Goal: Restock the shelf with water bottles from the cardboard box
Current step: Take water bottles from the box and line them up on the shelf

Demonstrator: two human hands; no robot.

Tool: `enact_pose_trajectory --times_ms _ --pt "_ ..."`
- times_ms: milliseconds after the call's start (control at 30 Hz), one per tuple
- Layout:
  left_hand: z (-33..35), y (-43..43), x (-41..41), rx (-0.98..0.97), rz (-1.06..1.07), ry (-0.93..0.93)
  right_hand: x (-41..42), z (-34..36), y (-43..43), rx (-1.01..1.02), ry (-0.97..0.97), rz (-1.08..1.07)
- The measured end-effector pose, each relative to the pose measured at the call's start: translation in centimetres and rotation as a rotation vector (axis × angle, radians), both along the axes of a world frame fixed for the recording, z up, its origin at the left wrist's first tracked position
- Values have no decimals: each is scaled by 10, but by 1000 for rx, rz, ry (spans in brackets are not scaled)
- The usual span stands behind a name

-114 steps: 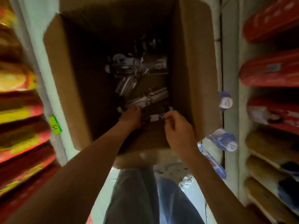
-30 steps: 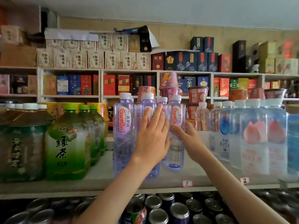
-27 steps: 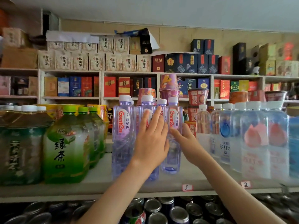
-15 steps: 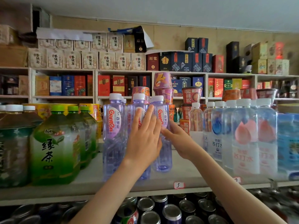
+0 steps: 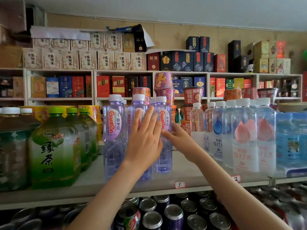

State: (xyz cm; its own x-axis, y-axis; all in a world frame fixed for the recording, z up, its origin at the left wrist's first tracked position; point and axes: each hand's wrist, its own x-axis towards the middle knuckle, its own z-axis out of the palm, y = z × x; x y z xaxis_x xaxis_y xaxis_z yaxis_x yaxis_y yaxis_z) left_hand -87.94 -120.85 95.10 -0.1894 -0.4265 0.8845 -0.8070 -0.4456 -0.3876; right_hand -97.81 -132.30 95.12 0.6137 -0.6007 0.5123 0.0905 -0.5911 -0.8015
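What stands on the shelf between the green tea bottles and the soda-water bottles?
Head view: purple water bottles stand there, the left hand flat on one, the right hand gripping another.

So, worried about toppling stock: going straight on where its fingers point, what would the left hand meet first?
The middle purple-tinted clear plastic water bottle, which the left hand seemingly touches; depth beyond is unclear.

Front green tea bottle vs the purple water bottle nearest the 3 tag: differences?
Green tea bottle is wide-bodied; purple water bottle is slim. Green tea bottle has a green cap; purple water bottle a white one. Green tea bottle stands untouched; the right hand grips the purple water bottle. Both stand upright on one shelf.
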Motion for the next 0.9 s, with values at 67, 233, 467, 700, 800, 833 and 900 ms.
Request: enact_pose_trajectory --times_ms 67,233,467,700,800,833,900 --pt "-2 2 1 -26 -122 42 1 -2 6 -44 -30 -91" --pt "-18 25 4 -48 -436 179 -1 -13 50 -365 -360 -414" --pt "-66 113 25 -120 -580 326 30 -68 152 -545 -461 -68" --pt "-175 204 83 -26 -294 696 115 -172 219 -257 -219 259" --pt "-249 244 99 -17 -120 927 146 -242 250 -176 -56 409" --pt "-278 258 101 -17 -51 1000 154 -270 260 -145 12 478" --pt "-347 288 101 -10 106 1182 166 -335 281 -80 171 609"
